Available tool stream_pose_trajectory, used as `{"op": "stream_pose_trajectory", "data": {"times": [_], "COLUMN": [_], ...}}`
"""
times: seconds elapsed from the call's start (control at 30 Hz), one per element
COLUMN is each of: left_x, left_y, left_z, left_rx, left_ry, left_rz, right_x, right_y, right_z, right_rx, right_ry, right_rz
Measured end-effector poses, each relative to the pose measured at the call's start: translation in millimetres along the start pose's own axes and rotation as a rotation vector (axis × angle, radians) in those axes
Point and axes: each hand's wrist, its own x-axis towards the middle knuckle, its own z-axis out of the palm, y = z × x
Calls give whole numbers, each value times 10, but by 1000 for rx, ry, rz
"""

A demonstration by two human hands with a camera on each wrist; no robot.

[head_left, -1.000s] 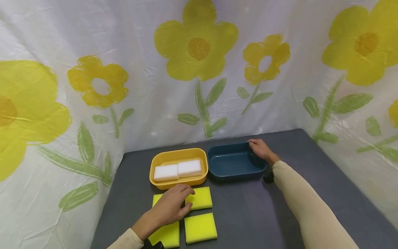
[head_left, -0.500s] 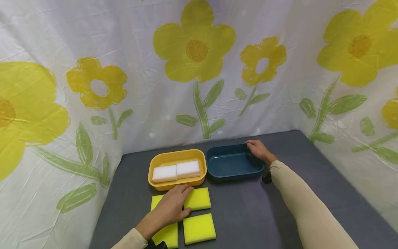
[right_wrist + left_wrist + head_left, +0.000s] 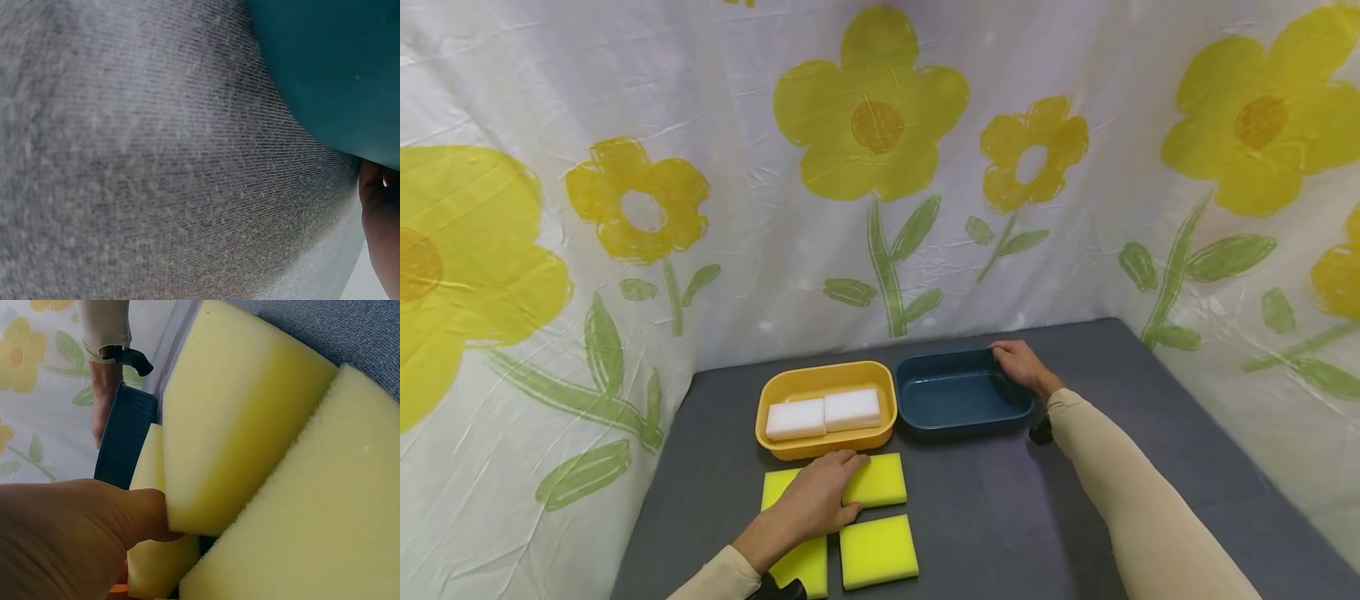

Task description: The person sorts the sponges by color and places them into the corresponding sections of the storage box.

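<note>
In the head view my left hand [image 3: 820, 493] spans the upper right yellow sponge [image 3: 880, 481], fingers at its far edge and thumb at its near edge. The thumb also lies beside the lower right sponge [image 3: 237, 412] in the left wrist view. Two more yellow sponges, at the upper left [image 3: 777, 485] and lower left [image 3: 808, 567], are partly hidden by this hand. At the back right corner of a dark blue plastic bin [image 3: 964, 398], my right hand [image 3: 1024, 367] grips the rim. The bin holds nothing.
Left of the blue bin stands a yellow plastic bin [image 3: 880, 379] with two white sponges [image 3: 823, 414] side by side in it. Both bins rest on a dark grey cloth-covered table [image 3: 977, 517]. A flowered white curtain [image 3: 760, 250] rises behind the table and at both sides.
My left hand has lowered onto the upper right yellow sponge, and its thumb and fingers have closed in on it. The right hand stays on the blue bin's rim. The head view shifts slightly.
</note>
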Motion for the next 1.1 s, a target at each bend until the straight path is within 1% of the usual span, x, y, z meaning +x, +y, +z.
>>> {"op": "stream_pose_trajectory", "data": {"times": [0.2,0.3,0.53,0.7,0.77,0.87,1.0,1.1], "left_x": [4,3,12,5,8,17,41,80], "left_y": [5,3,5,40,62,116,211,280], "left_z": [21,30,17,-17,-46,-128,-298,-444], "left_rx": [-17,-2,55,59,63,71,61,53], "left_ry": [-13,-18,41,52,60,64,62,82], "left_rz": [-14,-14,12,9,12,19,29,32], "right_x": [-5,-11,4,8,11,16,20,28], "right_y": [22,35,19,8,8,16,35,55], "right_z": [26,31,15,14,15,13,7,8], "right_rx": [-12,-14,0,-6,-6,2,7,-5], "right_ry": [2,2,16,1,1,5,7,9], "right_rz": [-13,-20,-18,-8,-7,-4,-3,-9]}}
